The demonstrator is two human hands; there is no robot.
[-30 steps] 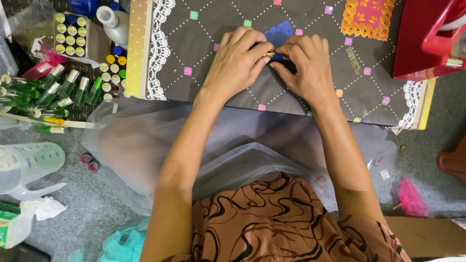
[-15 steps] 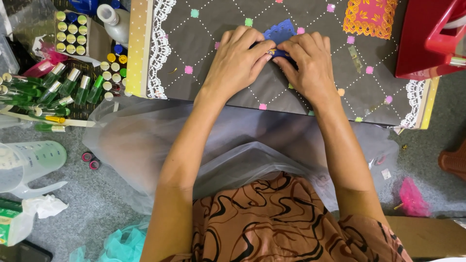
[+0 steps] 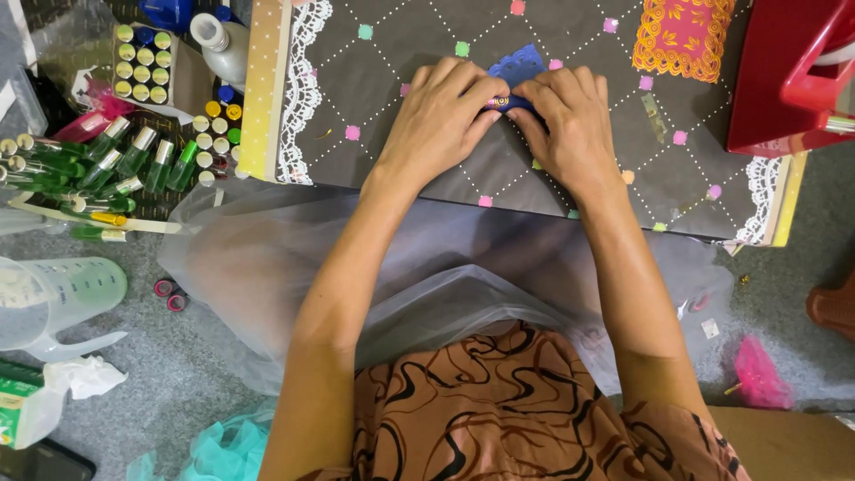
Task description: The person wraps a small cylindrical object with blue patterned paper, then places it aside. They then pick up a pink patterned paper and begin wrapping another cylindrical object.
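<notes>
Pinching a small blue lace-edged cutout (image 3: 519,67) between the fingertips of both hands: left hand (image 3: 436,120) and right hand (image 3: 570,120) closed on its lower edge, pressed onto the dark decorated board (image 3: 401,89). Cutout looks thin, light, floppy and tearable; best held by its edges. Orange cutout (image 3: 681,36) lies apart at upper right; small bottles (image 3: 107,160) to the left.
</notes>
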